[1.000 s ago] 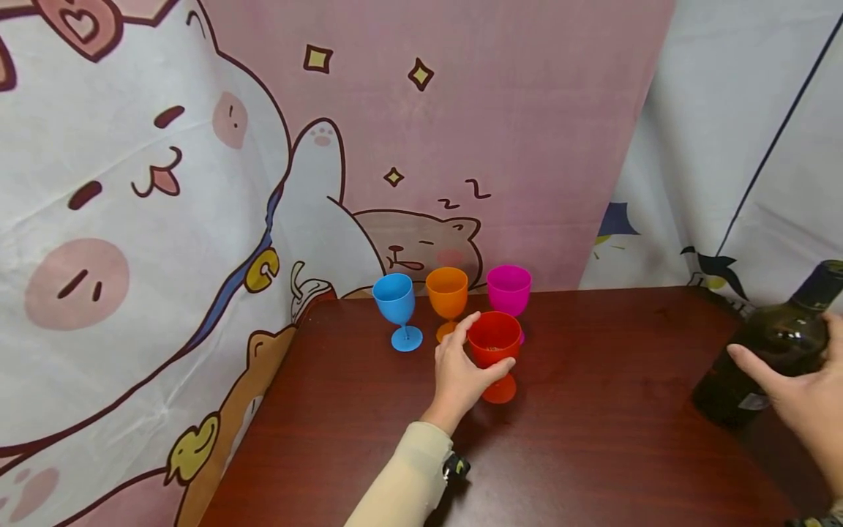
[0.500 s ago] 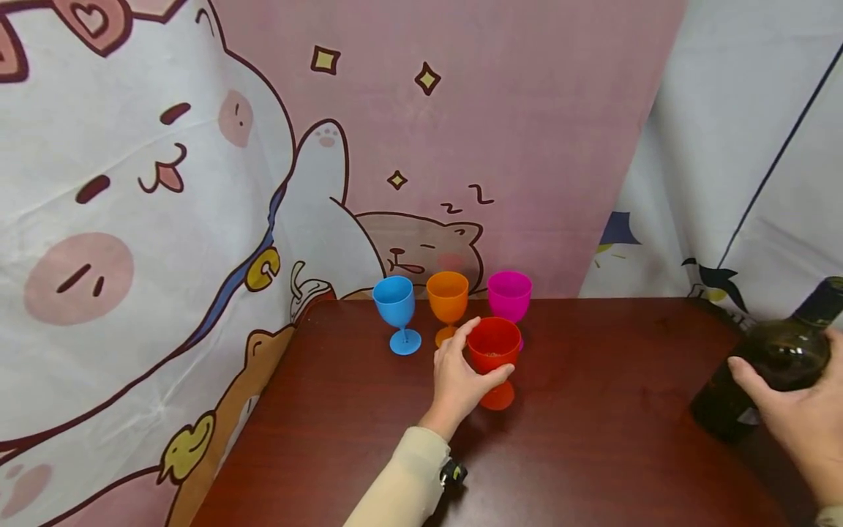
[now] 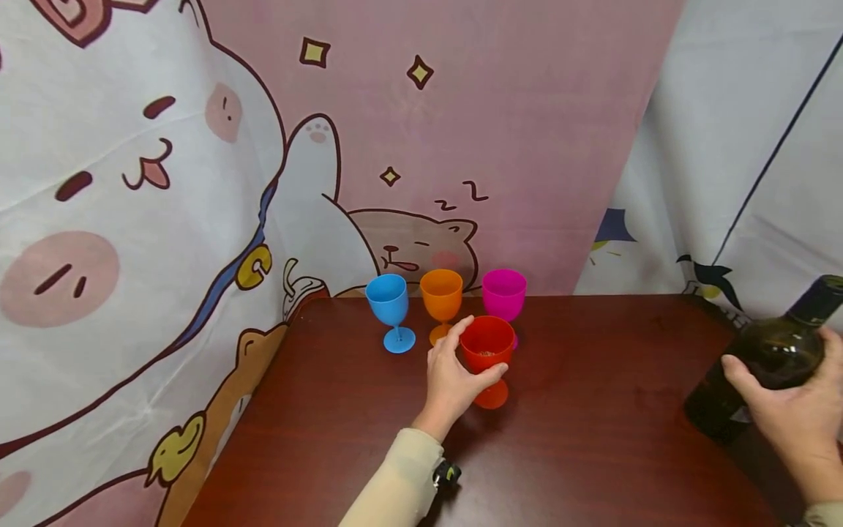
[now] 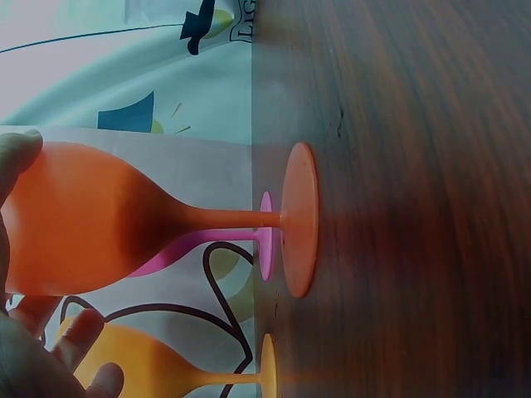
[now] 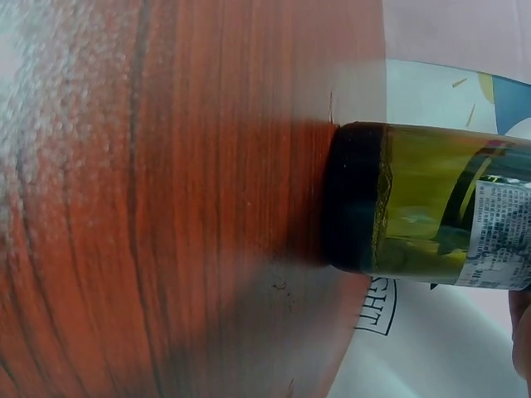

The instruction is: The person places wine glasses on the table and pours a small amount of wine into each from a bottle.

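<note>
My left hand holds the red plastic goblet by its bowl, thumb on the near side and fingers on the far side. Something small and speckled shows inside the bowl. In the left wrist view the goblet is upright, its round foot at the tabletop. At the right, my right hand grips a dark green glass wine bottle round its body. In the right wrist view the bottle's base meets the table and a printed label shows; only a bit of finger is visible there.
Behind the red goblet stand a blue goblet, an orange goblet and a magenta goblet, near the back edge of the brown table. A printed cartoon cloth hangs right behind the table and along its left side.
The head view has shifted slightly. Both hands keep their holds on the red goblet and the bottle, with no clear movement of either over the table.
</note>
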{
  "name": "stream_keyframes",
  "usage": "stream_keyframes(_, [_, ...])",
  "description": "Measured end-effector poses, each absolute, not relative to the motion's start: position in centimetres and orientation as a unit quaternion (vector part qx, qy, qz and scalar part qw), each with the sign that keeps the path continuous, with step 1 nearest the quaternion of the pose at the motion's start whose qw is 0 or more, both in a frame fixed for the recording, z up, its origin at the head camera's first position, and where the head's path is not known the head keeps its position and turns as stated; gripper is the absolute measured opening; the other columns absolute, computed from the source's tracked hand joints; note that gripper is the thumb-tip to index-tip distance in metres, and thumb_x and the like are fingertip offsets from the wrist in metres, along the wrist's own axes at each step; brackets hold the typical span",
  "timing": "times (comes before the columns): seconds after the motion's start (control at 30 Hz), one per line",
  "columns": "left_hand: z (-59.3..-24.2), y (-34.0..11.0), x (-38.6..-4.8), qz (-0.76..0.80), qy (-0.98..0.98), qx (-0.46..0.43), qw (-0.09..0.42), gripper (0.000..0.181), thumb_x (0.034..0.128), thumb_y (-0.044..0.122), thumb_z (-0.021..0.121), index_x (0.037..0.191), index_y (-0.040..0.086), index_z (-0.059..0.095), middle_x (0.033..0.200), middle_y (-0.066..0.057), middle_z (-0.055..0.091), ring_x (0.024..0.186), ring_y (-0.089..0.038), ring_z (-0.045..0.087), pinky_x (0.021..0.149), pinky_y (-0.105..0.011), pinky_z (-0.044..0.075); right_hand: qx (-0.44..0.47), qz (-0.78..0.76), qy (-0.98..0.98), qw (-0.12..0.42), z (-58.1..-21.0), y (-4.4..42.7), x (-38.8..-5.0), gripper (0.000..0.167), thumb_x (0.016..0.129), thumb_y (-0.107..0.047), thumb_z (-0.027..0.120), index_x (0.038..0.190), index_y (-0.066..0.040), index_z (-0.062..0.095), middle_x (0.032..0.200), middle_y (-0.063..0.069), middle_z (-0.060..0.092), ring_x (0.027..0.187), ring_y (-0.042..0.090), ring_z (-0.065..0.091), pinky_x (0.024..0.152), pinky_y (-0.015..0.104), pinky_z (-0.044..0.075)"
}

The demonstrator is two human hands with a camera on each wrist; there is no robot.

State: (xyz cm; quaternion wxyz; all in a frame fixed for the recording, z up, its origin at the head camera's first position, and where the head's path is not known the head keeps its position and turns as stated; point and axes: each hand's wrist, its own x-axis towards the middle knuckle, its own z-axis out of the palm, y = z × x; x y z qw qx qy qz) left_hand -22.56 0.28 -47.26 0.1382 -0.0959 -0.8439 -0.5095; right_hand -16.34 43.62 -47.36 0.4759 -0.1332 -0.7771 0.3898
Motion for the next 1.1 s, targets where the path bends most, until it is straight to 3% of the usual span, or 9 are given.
stream_keyframes(0.27, [-47.1,0.3,-22.6,-0.513,-0.844,-0.091,0.123,0.086,0.0801,0.045,0.093,0.154,0.045,0.048,0.143,0.007,0.064,0.13,-0.021,0.051,0.093,-0.043,0.06,-0.136,0.39,-0.778,0.474,-47.7,43.8,-16.3,0.097,0.077,-0.015,0.084,0.159,-0.041,0.037,0.136,-0.038,0.034,0.129,-0.013,0.04,0.107,0.005,0.026])
stream_keyframes(0.4, [-47.0,0.3,-22.6,-0.511,-0.846,-0.091,0.12,0.085,0.0805,0.045,0.093,0.154,0.044,0.048,0.143,0.006,0.064,0.13,-0.021,0.052,0.091,-0.042,0.062,-0.162,0.388,-0.783,0.457,-47.9,43.9,-16.2,0.098,0.08,-0.018,0.084,0.159,-0.045,0.033,0.142,-0.035,0.033,0.137,-0.004,0.041,0.108,0.005,0.025])
stream_keyframes(0.6, [-46.8,0.2,-22.7,-0.517,-0.842,-0.101,0.114,0.086,0.0811,0.042,0.093,0.155,0.041,0.048,0.144,0.005,0.063,0.13,-0.021,0.055,0.093,-0.044,0.064,-0.192,0.393,-0.794,0.422,-47.8,43.8,-16.1,0.098,0.084,-0.026,0.083,0.161,-0.048,0.026,0.164,-0.001,0.042,0.146,0.031,0.046,0.108,0.006,0.022])
stream_keyframes(0.67, [-46.7,0.1,-22.8,-0.524,-0.837,-0.106,0.113,0.086,0.0813,0.041,0.093,0.155,0.04,0.048,0.145,0.005,0.063,0.131,-0.021,0.056,0.095,-0.046,0.064,-0.197,0.394,-0.797,0.414,-47.8,43.7,-16.2,0.097,0.085,-0.028,0.082,0.161,-0.05,0.026,0.167,0.002,0.041,0.145,0.037,0.047,0.108,0.006,0.022])
stream_keyframes(0.87, [-46.2,0.4,-23.1,-0.52,-0.838,-0.114,0.117,0.088,0.0803,0.041,0.093,0.155,0.037,0.048,0.144,0.005,0.064,0.127,-0.02,0.059,0.095,-0.043,0.064,-0.191,0.397,-0.798,0.411,-47.8,43.6,-16.2,0.097,0.085,-0.027,0.082,0.16,-0.05,0.025,0.167,-0.011,0.038,0.144,0.025,0.048,0.106,0.005,0.023])
stream_keyframes(1.03, [-45.4,1.7,-23.2,-0.508,-0.846,-0.122,0.106,0.089,0.0797,0.043,0.093,0.156,0.036,0.047,0.142,0.005,0.064,0.125,-0.017,0.059,0.094,-0.037,0.062,-0.191,0.399,-0.797,0.411,-47.9,43.6,-15.9,0.098,0.085,-0.026,0.082,0.161,-0.05,0.025,0.168,-0.008,0.038,0.145,0.037,0.048,0.108,0.006,0.023])
stream_keyframes(1.1, [-44.7,2.5,-23.2,-0.503,-0.848,-0.129,0.102,0.09,0.0795,0.044,0.093,0.156,0.035,0.047,0.141,0.005,0.064,0.124,-0.016,0.059,0.094,-0.035,0.062,-0.193,0.4,-0.796,0.411,-47.9,43.6,-15.8,0.098,0.085,-0.026,0.082,0.161,-0.05,0.025,0.168,-0.007,0.039,0.145,0.032,0.048,0.108,0.006,0.023])
